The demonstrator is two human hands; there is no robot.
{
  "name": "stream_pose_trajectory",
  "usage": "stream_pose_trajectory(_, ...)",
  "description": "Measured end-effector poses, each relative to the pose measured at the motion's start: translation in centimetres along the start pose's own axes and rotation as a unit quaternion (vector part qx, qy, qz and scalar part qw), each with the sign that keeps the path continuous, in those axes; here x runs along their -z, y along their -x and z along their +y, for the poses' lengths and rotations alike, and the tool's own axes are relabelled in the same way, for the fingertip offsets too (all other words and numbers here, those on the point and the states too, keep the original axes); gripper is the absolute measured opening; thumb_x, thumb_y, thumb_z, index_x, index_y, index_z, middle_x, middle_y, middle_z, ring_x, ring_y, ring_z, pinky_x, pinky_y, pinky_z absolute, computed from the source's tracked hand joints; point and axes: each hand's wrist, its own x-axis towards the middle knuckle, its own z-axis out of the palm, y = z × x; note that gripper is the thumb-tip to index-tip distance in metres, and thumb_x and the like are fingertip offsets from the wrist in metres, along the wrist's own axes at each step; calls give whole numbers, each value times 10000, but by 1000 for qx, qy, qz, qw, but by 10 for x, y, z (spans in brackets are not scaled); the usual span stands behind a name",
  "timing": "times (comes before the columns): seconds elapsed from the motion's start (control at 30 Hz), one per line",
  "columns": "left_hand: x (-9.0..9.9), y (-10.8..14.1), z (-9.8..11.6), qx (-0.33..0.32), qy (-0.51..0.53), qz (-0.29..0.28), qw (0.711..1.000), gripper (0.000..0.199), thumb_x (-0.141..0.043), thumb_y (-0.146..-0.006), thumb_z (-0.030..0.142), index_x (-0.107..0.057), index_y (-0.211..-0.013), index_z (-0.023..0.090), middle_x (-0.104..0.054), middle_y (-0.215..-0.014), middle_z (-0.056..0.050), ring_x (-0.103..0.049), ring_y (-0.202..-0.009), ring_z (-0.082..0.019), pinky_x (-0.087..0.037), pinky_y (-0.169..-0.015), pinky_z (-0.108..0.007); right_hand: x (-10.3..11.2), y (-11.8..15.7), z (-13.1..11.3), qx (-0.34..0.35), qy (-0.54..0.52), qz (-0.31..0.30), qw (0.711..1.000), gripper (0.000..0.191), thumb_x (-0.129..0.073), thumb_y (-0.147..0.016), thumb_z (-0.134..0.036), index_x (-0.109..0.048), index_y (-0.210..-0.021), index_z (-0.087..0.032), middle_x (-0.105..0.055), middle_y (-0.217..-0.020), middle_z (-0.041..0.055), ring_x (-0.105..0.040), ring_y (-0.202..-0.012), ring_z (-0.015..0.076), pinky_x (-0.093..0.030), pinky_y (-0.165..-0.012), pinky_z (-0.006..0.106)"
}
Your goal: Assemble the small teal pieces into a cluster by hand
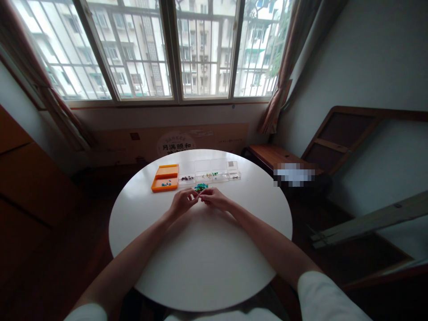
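Observation:
On the white round table, a small pile of blue, green and dark pieces lies just beyond my fingertips. My left hand and my right hand meet in front of that pile, thumbs and fingers pinched together at the tips. Whatever they hold between them is too small to make out. Left of the pile sits an orange tray with a few blue pieces in it. Clear plastic boxes stand behind the pile, with dark, cream and green pieces in their compartments.
Behind the table, a large printed cardboard panel leans below the barred windows. A brown wooden bench stands at the right, past the table edge, with a blurred pale item on it. Curtains hang at both sides.

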Motion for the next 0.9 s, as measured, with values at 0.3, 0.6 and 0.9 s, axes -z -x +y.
stream_pose_trajectory(0.3, -1, 0, -2, -6, 8, 0, 1000, 109, -601, -759, 259, -665, -719, 181, -637, -680, 5, -531, -516, -77, -393, -501, -178, -2, -2, 4, -8, 29, 23, 999, 334, -696, -656, -407, -680, -770, -94, -572, -567, 12, -451, -460, 61, -317, -423, 196)
stream_pose_trajectory(0.6, -2, 0, -3, -6, 6, -2, 1000, 123, -593, -771, 277, -661, -727, 184, -638, -685, 5, -538, -521, -80, -394, -499, -177, -5, 0, 1, -7, 25, 43, 999, 300, -691, -661, -371, -689, -779, -95, -573, -561, 14, -450, -471, 60, -313, -432, 190)
stream_pose_trajectory(0.9, -3, 0, -3, -22, 8, -10, 1000, 112, -590, -778, 264, -654, -739, 181, -642, -692, 6, -539, -527, -78, -396, -502, -172, -2, -3, 6, 1, 22, 34, 999, 231, -661, -659, -320, -671, -726, -99, -546, -527, -10, -424, -442, 53, -281, -426, 196)
